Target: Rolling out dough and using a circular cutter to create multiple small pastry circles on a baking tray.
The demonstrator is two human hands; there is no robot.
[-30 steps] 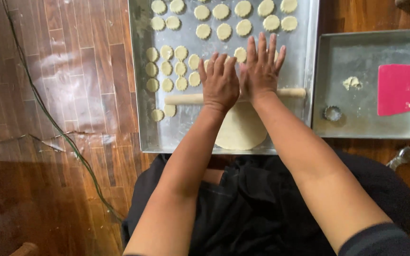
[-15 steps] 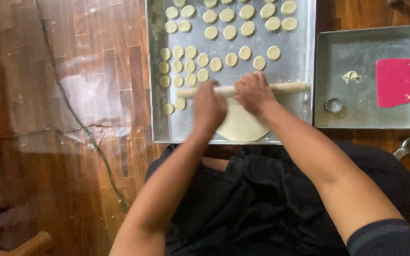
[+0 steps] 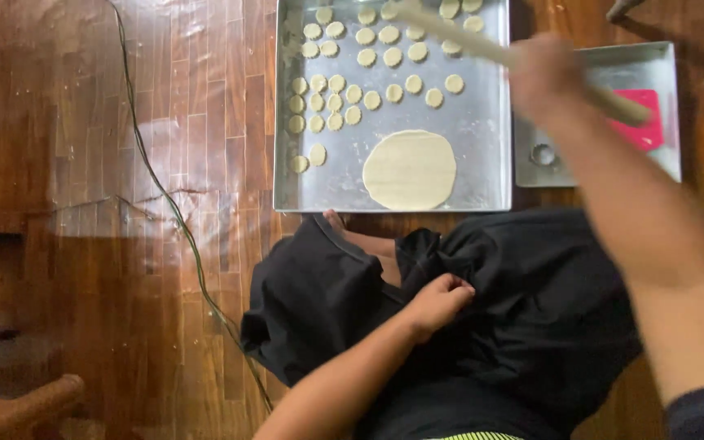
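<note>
Right hand, blurred, closed around rolling pin, held in the air slantwise over big tray and small tray. Left hand curled on black cloth in lap, gripping nothing else. Flat dough round on big tray, near small cut rounds.

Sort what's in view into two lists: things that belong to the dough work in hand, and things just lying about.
In use:
- rolling pin, lifted in the right hand
- rolled dough round
- cut dough discs
- large metal tray
- round cutter and pink scraper in the small tray

Lying about:
- cable on the wooden floor
- left hand, resting on the black clothing
</note>
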